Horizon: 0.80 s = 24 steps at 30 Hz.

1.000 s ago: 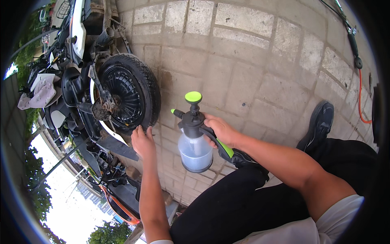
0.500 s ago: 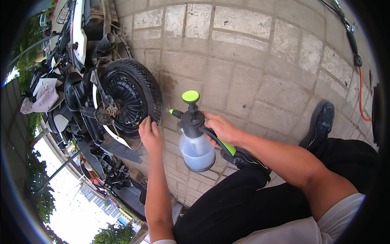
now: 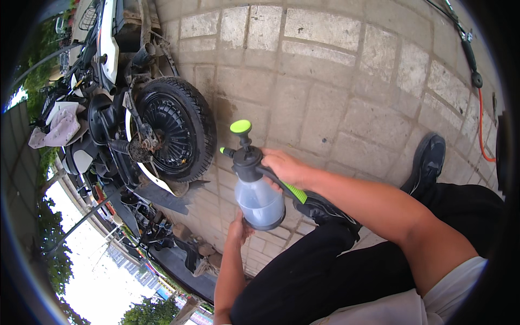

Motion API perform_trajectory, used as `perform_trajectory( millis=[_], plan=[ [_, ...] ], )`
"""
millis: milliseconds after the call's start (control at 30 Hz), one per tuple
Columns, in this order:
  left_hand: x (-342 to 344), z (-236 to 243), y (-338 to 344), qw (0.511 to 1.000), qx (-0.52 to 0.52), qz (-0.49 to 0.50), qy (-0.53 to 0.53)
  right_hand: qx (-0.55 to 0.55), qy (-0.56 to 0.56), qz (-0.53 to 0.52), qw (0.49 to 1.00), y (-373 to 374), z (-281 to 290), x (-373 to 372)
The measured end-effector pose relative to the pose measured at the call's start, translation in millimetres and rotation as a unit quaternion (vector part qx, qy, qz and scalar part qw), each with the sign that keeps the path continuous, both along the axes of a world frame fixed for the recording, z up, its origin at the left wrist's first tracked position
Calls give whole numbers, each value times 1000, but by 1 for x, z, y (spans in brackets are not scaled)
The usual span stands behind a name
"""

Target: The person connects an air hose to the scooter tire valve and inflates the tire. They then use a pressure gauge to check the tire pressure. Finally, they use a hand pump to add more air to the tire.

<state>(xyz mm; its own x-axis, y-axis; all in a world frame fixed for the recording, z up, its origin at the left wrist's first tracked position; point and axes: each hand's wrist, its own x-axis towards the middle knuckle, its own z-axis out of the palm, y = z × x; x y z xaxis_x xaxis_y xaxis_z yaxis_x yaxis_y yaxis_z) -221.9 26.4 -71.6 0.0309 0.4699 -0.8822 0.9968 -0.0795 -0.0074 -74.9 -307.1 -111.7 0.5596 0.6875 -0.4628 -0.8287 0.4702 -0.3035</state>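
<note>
A clear pump sprayer [image 3: 260,203] with a black top, lime-green plunger knob and green-backed handle stands tilted slightly before me, pale liquid inside. My right hand [image 3: 284,167] is closed round its handle, just under the black head. At the bottle's lower left edge, my left hand [image 3: 239,230] has its fingers curled against the base, partly hidden by it. The small green-tipped nozzle [image 3: 225,151] points left toward a black spoked wheel [image 3: 176,130] with a treaded tyre. Wet-looking patches shine on the wheel's hub face.
The wheel belongs to a two-wheeled vehicle with a white-edged body [image 3: 110,46] on the left. More parked vehicles stand behind it. At the upper right lies a black-handled tool [image 3: 468,57] joined to an orange hose [image 3: 481,127]. My black shoe [image 3: 428,162] rests on the paving.
My left hand has left the tyre's edge and come down to the sprayer's base. The sprayer, in my right hand, has shifted slightly left.
</note>
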Motion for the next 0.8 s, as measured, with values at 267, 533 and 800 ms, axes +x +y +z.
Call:
perform_trajectory(
  millis=[267, 533, 800],
  plan=[
    [-18, 16, 14, 998, 51, -23, 38, 14, 21, -16, 1000, 31, 3, -27],
    [47, 6, 0, 995, 47, -75, -47, 1, 14, -64, 998, 1, 4, 23],
    [47, -5, -5, 999, -9, -53, -10, -31, 32, -58, 997, -6, 10, 24]
  ],
)
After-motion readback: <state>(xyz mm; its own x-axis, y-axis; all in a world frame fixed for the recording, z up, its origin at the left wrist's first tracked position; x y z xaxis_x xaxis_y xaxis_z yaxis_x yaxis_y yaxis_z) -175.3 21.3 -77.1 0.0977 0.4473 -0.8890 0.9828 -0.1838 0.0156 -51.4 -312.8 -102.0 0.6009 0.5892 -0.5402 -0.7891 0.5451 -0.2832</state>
